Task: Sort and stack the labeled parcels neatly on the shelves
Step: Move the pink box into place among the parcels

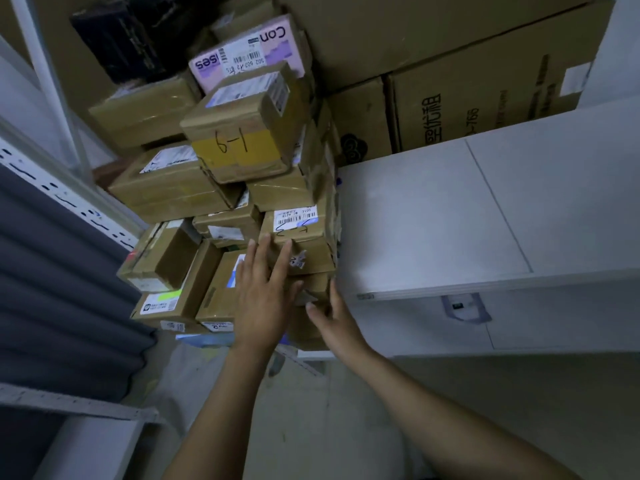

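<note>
Against parcel stack [239, 133]: left hand [263, 292], right hand [334, 318], fingers [265, 244] straight, holding nothing; one pink parcel [277, 46].

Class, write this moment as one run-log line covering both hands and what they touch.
left hand: flat against barcode-labelled parcel | right hand: touching parcel beneath | stack: uneven

1. A white shelf board [433, 220] stretches away to the right of the right hand [334, 323].
2. Beyond both hands, at the board's far end, a small brown carton [363, 123] and a large printed carton [485, 98] stand on the board, side by side and touching.
3. Just ahead of the left hand [263, 292], a stack of taped parcels [207, 188] rises beside the board's left edge. What its bottom row rests on is hidden.
4. Left of the left hand, a slotted white upright [69, 199] borders the stack.
</note>
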